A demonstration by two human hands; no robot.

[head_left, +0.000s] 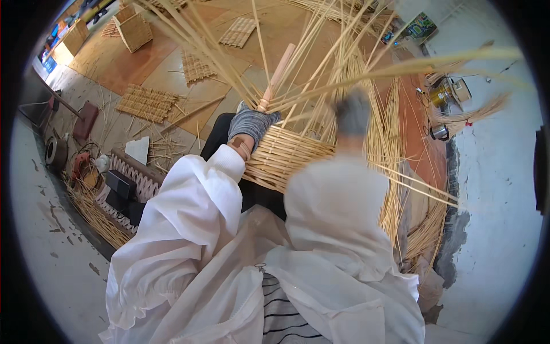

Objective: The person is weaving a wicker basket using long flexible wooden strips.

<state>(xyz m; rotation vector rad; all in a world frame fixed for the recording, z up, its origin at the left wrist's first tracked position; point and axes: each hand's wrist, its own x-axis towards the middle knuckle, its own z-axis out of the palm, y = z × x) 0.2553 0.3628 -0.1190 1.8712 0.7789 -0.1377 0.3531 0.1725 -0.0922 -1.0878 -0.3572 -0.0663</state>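
Observation:
A half-woven basket of pale cane [288, 156] rests on my lap, with long loose stakes fanning upward from it. My left hand [252, 127], in a grey knit glove, is closed on the basket's top left edge at the foot of a smooth pinkish wooden rod [278, 74] that stands up from it. My right hand [352, 114], gloved in grey, is raised at the right of the basket among the stakes, smeared by motion; its fingers cannot be made out.
Bundles of straw [391, 218] lie along my right. Woven mats [146, 102] and boxy baskets [133, 28] lie on the floor ahead. A lattice-sided container [143, 172] is at my left. A metal can [444, 92] stands by the right wall.

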